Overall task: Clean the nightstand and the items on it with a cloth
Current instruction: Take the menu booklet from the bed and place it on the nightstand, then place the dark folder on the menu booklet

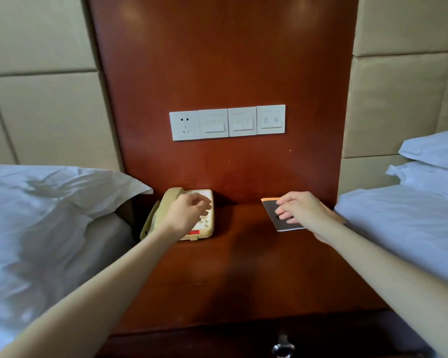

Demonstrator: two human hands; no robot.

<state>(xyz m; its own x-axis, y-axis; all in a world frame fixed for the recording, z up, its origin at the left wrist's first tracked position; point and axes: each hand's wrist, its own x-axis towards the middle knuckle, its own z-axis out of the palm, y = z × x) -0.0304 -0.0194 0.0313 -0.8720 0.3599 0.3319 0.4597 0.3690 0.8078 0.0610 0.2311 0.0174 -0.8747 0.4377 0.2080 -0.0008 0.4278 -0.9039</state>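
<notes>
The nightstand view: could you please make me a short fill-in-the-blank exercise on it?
The left hand is above the beige ____. The right hand touches a dark booklet with an ____ far edge. The power socket is the ____ of four white wall plates.
Missing: telephone; orange; leftmost.

a reddish-brown wooden nightstand [243, 267] is shown with a glossy top, and a drawer front with a shiny knob [283, 348] is fitted below its near edge. a beige telephone [204, 227] is placed at the back left of the top, its handset seated along its left side. a dark booklet [270, 211] with an orange upper edge is laid flat at the back right, well apart from the telephone.
</notes>
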